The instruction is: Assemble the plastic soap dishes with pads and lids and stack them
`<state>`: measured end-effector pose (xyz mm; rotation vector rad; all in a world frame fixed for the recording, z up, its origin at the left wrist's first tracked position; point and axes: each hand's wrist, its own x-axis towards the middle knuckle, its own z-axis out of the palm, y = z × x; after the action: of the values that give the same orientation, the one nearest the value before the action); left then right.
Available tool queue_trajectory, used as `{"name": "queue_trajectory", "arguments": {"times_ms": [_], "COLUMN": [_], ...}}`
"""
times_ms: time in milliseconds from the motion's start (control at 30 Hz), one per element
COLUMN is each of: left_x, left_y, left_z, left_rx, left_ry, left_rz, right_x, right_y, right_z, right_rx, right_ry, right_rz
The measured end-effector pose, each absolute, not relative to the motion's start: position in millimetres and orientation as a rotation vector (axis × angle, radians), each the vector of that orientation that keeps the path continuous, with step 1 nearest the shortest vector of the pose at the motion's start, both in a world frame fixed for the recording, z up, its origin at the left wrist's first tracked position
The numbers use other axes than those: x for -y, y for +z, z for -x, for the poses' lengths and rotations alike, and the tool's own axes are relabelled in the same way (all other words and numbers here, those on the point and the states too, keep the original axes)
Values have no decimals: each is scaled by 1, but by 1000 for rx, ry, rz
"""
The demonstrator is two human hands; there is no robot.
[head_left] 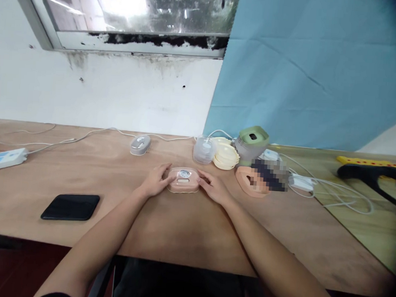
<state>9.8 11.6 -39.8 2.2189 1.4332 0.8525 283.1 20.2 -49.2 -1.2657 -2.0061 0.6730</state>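
Note:
A pink, rounded plastic box [182,187] with a round patterned disc and a small pale slot on top sits on the wooden table. At its left side, my left hand [157,181] presses with the thumb on the near corner and the fingers along the edge. On the opposite side, my right hand [214,187] touches the box with its fingertips and thumb. Together both hands hold it between them, resting on the tabletop. A similar grey box [140,145] lies farther back to the left.
Clear cups [203,150], stacked cream bowls [226,157], a green-topped grey container [251,142] and an orange lid [249,184] stand back right. A black phone [71,207] and power strip [3,159] lie left. White cables [337,187] and a black-handled tool [375,173] are at right.

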Motion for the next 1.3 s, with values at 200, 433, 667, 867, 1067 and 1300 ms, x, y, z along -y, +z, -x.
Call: {"name": "queue_trajectory", "arguments": {"times_ms": [200,433,667,867,1067,1300], "left_x": [-9,-10,-13,-42,-92,-112], "left_y": [-42,-38,-34,-27,-9,-11], "left_z": [-11,-11,-2,33,77,77], "left_rx": [-1353,-1248,-1293,-1481,-2041,-2408], "left_ry": [602,756,940,1178,1520,1171], "left_rz": [-2347,-2322,-2387,-2505,-2015,-1530], "right_x": [-20,-18,-16,-14,-14,-14], "right_y": [-50,-47,-47,-48,-49,-51], "right_z": [-284,-283,-283,-282,-281,-283], "right_rx": [2037,2062,2090,2098,2099,2100], "right_ry": [700,698,679,635,643,654], "right_rz": [1243,1218,1292,1309,1317,1300]}}
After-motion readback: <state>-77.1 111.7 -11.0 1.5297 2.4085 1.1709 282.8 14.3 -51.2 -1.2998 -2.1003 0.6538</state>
